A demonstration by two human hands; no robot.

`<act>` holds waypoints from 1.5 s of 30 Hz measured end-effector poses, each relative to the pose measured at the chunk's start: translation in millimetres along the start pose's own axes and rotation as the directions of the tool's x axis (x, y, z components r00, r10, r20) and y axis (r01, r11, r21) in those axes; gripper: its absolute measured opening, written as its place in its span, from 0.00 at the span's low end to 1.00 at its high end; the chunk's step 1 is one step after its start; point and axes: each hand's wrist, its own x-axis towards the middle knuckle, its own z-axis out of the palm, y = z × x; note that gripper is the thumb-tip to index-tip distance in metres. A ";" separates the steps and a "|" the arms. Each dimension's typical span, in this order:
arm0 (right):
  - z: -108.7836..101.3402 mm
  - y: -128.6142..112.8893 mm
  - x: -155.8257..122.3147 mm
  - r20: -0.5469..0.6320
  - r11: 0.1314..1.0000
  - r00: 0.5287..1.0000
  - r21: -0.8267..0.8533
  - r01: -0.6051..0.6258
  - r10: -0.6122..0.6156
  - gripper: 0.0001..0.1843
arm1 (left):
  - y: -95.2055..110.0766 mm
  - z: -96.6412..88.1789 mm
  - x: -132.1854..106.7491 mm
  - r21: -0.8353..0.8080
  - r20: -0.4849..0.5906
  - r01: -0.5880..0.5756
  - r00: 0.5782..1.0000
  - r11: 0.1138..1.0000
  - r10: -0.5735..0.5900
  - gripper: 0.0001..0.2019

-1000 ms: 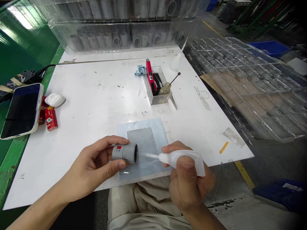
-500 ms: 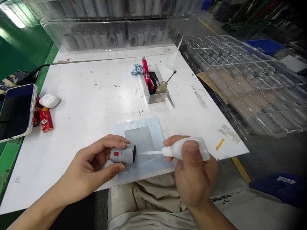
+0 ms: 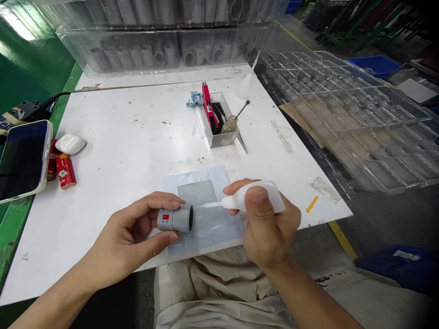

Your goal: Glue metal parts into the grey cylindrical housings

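Observation:
My left hand grips a short grey cylinder by its left part, between thumb and fingers. The cylinder lies sideways, its open dark end facing right, and carries a small red mark. In my right hand is a white squeeze bottle with a long thin nozzle. My thumb presses on the bottle's side, and the nozzle points left, its tip close to the cylinder's open rim; whether it touches I cannot tell. Beneath both hands lies a light blue sheet with a grey square pad on it.
A clear box holds a red cutter and a small bottle. Behind it stands another nozzle bottle. Clear trays of grey cylinders line the back. A phone and red battery lie left; empty-looking clear trays sit right.
My right hand has moved the squeeze bottle left and slightly up, bringing its nozzle tip nearer the cylinder's open end. My left hand and the cylinder have barely moved.

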 end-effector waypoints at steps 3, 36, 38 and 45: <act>0.3 -0.7 0.7 0.004 1.000 1.000 -0.017 -0.002 0.002 0.16 | 0.0 0.2 0.1 0.002 -0.001 0.002 1.000 1.000 -0.002 0.16; -6.8 -3.0 -4.1 -0.036 0.990 0.992 0.086 -0.116 0.119 0.24 | 1.1 -0.7 -1.8 0.009 -0.025 0.010 1.000 1.000 -0.010 0.14; -7.9 -3.5 -9.8 -0.065 0.993 0.993 0.077 -0.090 0.095 0.23 | 1.3 0.2 -2.1 0.017 -0.023 0.044 0.999 0.999 -0.043 0.20; -7.7 -2.8 -23.9 -0.098 0.998 0.994 0.044 -0.048 0.052 0.20 | -1.5 -0.1 -4.0 0.053 -0.019 0.157 0.988 0.986 -0.156 0.20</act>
